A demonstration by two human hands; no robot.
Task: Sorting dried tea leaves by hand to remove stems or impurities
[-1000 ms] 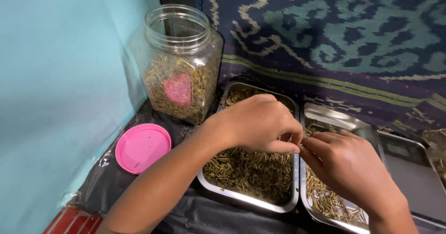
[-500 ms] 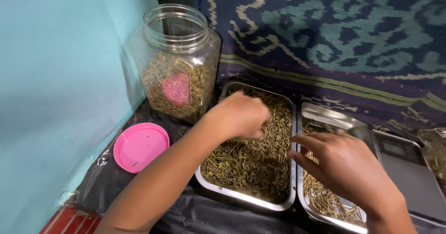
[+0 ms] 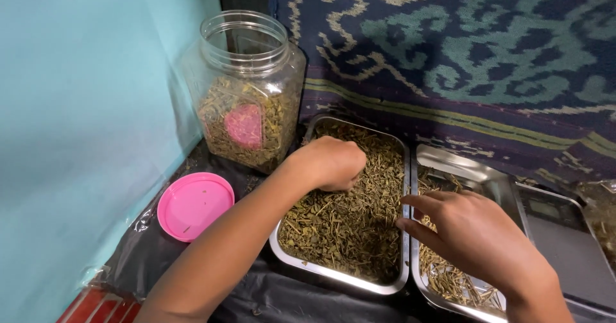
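My left hand (image 3: 328, 162) reaches down into the left steel tray (image 3: 333, 278). Its fingers are curled together, with the tips buried in the dried green herbs (image 3: 346, 223) that fill the tray. My right hand (image 3: 471, 233) hovers over the right steel tray (image 3: 463, 161), which holds a thinner layer of pale dried stems (image 3: 452, 278). That hand's fingers are spread and point left toward the rim between the two trays. Nothing shows in them.
A clear plastic jar (image 3: 247, 92), open and half full of the same herbs, stands at the back left. Its pink lid (image 3: 194, 204) lies on the black sheet beside it. A grey scale (image 3: 568, 239) sits at the right. A patterned cloth (image 3: 449, 41) hangs behind, and a turquoise wall (image 3: 77, 105) is on the left.
My hands were touching at the tray rims and have parted. My left hand went back and left into the herbs. My right hand opened its fingers and sank a little.
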